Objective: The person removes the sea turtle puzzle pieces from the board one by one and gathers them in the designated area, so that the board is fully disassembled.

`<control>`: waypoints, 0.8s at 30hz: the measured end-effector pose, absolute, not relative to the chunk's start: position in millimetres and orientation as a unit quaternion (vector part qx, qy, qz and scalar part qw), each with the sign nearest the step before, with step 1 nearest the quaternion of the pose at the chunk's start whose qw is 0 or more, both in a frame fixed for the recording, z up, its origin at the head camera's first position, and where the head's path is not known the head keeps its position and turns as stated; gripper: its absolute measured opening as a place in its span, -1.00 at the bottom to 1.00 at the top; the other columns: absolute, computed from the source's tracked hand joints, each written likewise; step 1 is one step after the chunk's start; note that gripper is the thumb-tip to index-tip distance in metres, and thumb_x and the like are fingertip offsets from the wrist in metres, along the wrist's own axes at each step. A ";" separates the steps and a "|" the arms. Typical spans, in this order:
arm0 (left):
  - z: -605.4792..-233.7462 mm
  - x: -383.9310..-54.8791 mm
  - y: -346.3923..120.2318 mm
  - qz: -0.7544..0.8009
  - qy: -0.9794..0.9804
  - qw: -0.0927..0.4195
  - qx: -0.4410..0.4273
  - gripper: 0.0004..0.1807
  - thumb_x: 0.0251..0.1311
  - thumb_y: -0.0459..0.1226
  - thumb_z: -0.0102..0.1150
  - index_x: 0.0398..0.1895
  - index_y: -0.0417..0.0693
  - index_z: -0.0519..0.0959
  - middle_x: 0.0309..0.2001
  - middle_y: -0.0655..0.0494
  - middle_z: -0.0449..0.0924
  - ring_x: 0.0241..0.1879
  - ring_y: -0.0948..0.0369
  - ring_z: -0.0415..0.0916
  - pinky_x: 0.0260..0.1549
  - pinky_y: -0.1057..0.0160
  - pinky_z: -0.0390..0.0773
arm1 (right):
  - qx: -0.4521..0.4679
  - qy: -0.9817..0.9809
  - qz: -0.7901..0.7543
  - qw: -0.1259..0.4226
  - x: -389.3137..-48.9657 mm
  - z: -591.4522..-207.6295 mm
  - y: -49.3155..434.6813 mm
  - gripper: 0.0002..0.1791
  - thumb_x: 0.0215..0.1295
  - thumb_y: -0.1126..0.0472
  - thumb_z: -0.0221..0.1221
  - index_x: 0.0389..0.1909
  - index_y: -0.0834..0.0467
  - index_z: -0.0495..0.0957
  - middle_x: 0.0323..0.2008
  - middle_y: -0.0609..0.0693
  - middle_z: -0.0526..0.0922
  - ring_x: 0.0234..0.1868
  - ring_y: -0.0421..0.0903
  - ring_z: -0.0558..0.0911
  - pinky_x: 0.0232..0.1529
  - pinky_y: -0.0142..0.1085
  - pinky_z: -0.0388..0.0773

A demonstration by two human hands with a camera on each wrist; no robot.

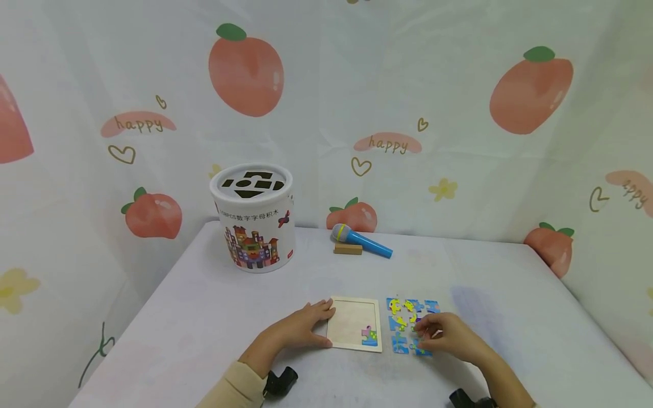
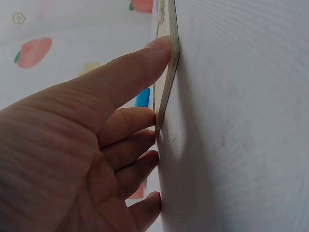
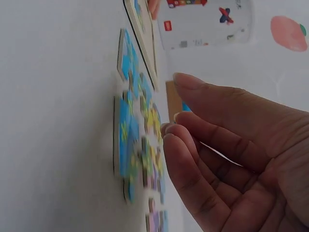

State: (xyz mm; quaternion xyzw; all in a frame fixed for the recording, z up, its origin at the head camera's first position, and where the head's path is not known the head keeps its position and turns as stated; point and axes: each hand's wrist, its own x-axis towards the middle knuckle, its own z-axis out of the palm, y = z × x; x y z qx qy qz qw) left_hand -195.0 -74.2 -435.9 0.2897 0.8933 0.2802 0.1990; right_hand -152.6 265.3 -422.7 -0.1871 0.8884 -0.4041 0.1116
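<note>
A square wooden puzzle tray (image 1: 349, 318) lies on the table, with joined jigsaw pieces (image 1: 370, 338) in its near right corner. My left hand (image 1: 302, 327) rests against the tray's left side. In the left wrist view, its thumb touches the tray's edge (image 2: 170, 72) and the other fingers extend loosely beside it. To the tray's right lie several loose jigsaw pieces (image 1: 400, 344), blue with yellow and green patches. Just over them hovers my right hand (image 1: 450, 336), fingers loosely bent. The right wrist view shows a gap between thumb and fingertips, with nothing held, and blue pieces (image 3: 124, 133) beside them.
A white block bucket (image 1: 257, 238) with a shape-sorter lid stands at the back left. Behind the tray, a blue toy microphone (image 1: 369, 243) lies by a small wooden block (image 1: 348, 249). A fruit-print cloth (image 1: 316, 73) hangs behind the white table (image 1: 490, 283).
</note>
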 end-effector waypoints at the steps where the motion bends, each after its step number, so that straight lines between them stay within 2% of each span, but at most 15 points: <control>1: -436.4 -195.1 -74.3 0.281 0.893 0.199 0.289 -0.20 0.02 -0.06 0.31 0.35 -0.09 0.26 0.45 0.01 0.05 0.46 0.03 -0.06 0.38 -0.09 -0.04 | -0.190 0.888 -0.402 0.118 -154.3 -423.1 261.9 -0.68 0.01 0.20 0.36 -0.28 0.32 0.58 -0.36 0.03 0.61 -0.45 -0.39 0.45 -0.42 -0.45 0.51; 9: -439.2 -196.9 -74.1 0.273 0.897 0.194 0.290 -0.20 0.03 -0.04 0.30 0.35 -0.06 0.26 0.45 0.04 0.04 0.46 0.06 -0.07 0.39 -0.07 -0.03 | -0.207 0.886 -0.391 0.135 -169.0 -424.3 236.9 -0.70 0.01 0.24 0.34 -0.24 0.31 0.59 -0.39 0.00 0.61 -0.43 -0.35 0.48 -0.41 -0.46 0.53; 17: -437.8 -195.8 -74.1 0.276 0.895 0.197 0.291 -0.20 0.03 -0.06 0.30 0.35 -0.09 0.26 0.45 0.03 0.05 0.46 0.05 -0.07 0.39 -0.08 -0.04 | -0.220 0.887 -0.377 0.147 -182.1 -421.6 214.5 -0.63 0.00 0.18 0.37 -0.18 0.28 0.60 -0.28 0.01 0.64 -0.32 -0.24 0.57 -0.28 -0.48 0.56; 24: -437.9 -196.4 -74.4 0.277 0.893 0.194 0.297 -0.20 0.03 -0.06 0.31 0.34 -0.11 0.26 0.45 0.01 0.05 0.46 0.04 -0.06 0.39 -0.07 -0.05 | -0.251 0.891 -0.351 0.139 -189.1 -420.5 199.1 -0.70 0.00 0.21 0.37 -0.22 0.24 0.62 -0.26 0.00 0.65 -0.27 -0.16 0.59 -0.21 -0.42 0.57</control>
